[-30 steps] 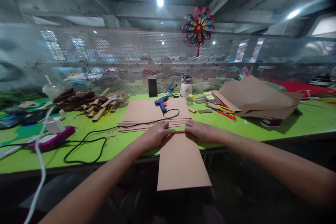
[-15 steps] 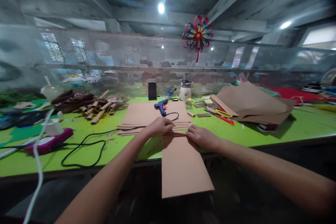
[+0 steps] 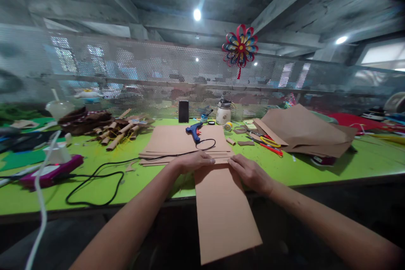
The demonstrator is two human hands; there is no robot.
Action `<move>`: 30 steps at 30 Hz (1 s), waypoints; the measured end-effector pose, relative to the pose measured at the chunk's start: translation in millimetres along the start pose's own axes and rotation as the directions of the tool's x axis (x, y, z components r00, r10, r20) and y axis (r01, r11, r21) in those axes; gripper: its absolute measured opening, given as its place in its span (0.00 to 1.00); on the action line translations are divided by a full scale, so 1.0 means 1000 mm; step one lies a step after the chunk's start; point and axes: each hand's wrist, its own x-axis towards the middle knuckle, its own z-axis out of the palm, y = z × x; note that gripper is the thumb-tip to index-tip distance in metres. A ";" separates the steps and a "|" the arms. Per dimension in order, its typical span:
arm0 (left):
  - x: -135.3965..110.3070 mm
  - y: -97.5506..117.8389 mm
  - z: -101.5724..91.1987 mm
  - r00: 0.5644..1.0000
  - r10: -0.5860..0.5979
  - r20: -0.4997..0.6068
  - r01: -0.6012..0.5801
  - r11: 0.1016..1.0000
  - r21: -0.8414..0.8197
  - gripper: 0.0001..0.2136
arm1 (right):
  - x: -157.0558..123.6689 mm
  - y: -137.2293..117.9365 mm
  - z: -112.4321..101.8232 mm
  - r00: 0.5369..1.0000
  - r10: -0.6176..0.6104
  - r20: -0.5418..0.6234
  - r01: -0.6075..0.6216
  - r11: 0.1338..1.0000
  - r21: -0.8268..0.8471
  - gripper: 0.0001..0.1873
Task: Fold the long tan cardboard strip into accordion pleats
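A brown kraft paper sheet lies partly on the table and overhangs its front edge towards me. At its far end runs a narrow fold or strip, partly hidden by my fingers. My left hand presses the left end of that edge, fingers together and closed on the paper. The right end is pinched by my right hand, its thumb and fingers on the paper. Just beyond lies a stack of brown sheets, with a blue glue gun resting on top.
A black cord trails left near a purple power strip. Rolled brown tubes lie at the left. Scissors and pliers with red and yellow handles sit right of the stack, before a big brown paper heap. A phone and a bottle stand behind.
My left hand has lowered from above the fold onto the sheet's far edge, its fingers now flatter. The sheet's near end reaches further down in view. My right hand stays at the right end.
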 end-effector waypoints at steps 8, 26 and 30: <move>0.004 -0.005 0.005 0.998 0.012 -0.063 -0.010 0.999 0.034 0.18 | 0.027 0.006 -0.029 0.983 0.177 0.057 -0.186 0.944 0.273 0.18; -0.001 -0.010 0.001 1.000 -0.008 -0.020 0.006 0.991 -0.136 0.18 | 0.070 0.016 -0.022 0.789 0.143 0.598 -0.562 0.562 0.607 0.23; -0.001 -0.010 0.000 0.998 -0.058 -0.023 0.052 0.978 -0.202 0.20 | 0.062 0.018 -0.019 0.798 0.139 0.586 -0.552 0.559 0.619 0.23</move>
